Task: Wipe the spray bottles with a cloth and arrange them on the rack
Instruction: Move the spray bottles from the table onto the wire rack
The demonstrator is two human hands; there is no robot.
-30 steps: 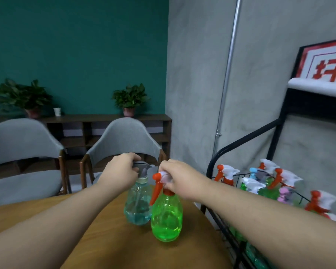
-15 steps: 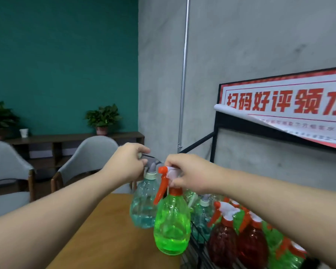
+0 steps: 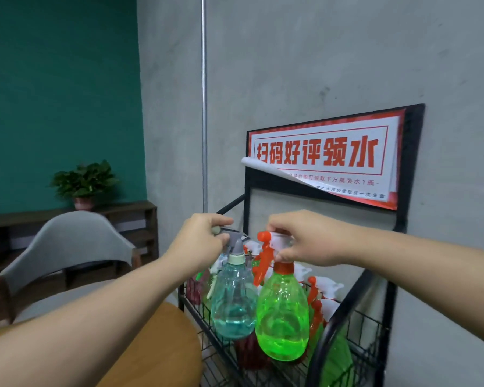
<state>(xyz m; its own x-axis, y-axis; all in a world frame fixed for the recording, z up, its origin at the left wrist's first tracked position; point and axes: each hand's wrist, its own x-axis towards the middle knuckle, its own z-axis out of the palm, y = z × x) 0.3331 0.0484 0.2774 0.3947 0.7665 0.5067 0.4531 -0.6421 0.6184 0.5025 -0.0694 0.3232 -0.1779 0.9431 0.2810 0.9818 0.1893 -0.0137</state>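
Two spray bottles carried by their trigger heads above the wire rack.

The left hand [image 3: 200,241] curls around the grey trigger head of the pale blue bottle [image 3: 233,300]; the right hand [image 3: 305,241] pinches the white-and-orange head of the green bottle [image 3: 282,314]. Both bottles hang upright, side by side and nearly touching, over the black wire rack [image 3: 355,317], where other bottles with orange and white heads already stand crowded. To set them down well, each bottle probably needs lowering straight into a free gap, one at a time, so that the hanging bodies do not swing into neighbours. The bodies are translucent, ribbed, pear-shaped plastic, partly filled with liquid, so they should be bottom-heavy. No cloth is visible. A wooden table [image 3: 157,344] lies just beside the rack, and a red-and-white sign [image 3: 324,157] tops the frame.
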